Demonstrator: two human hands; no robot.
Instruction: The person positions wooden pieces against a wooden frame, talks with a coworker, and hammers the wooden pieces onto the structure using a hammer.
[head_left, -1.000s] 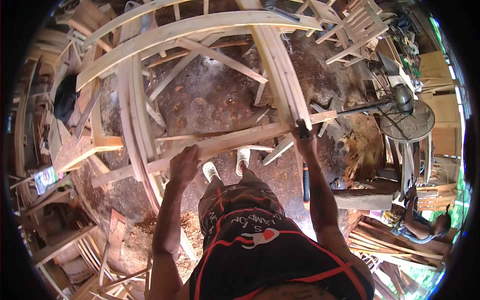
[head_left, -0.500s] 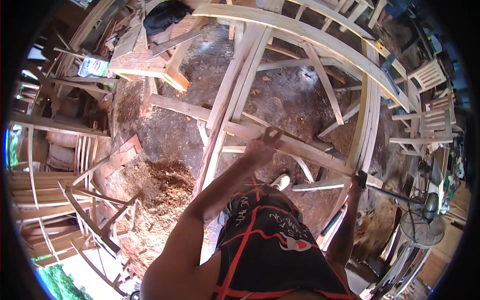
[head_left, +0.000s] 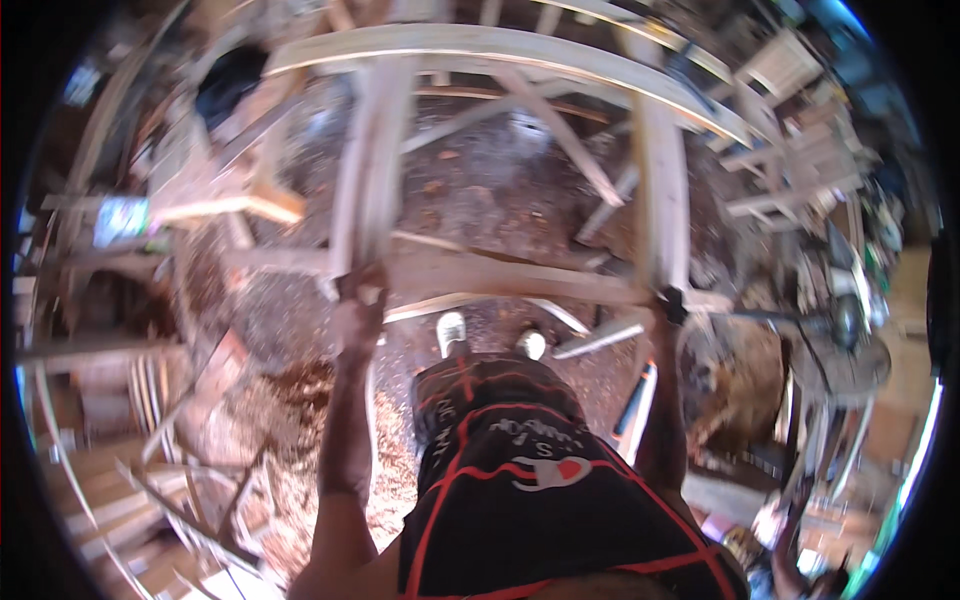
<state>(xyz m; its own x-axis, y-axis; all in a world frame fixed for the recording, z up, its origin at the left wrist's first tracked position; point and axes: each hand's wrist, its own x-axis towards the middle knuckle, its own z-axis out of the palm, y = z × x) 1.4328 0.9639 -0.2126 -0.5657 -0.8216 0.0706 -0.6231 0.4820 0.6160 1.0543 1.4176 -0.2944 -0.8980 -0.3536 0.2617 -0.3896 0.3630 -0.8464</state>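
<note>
A wooden frame spans the space before me: a left long beam, a right long beam and a crosspiece running between them. My left hand is closed on the near end of the left beam where it meets the crosspiece; motion smears its fingers somewhat. My right hand is closed at the matching joint on the right beam. A small dark object shows at its fingers, too blurred to name. Across the far side lies a long curved board.
Wood shavings cover the floor at left. A bench-like wooden piece stands far left, wooden chairs far right. A standing fan is at right. Another person's arm seems to show at lower right.
My left hand has moved left from the crosspiece's middle to the left beam. My view has turned, so the frame sits squarer before me. My right hand stays at its joint.
</note>
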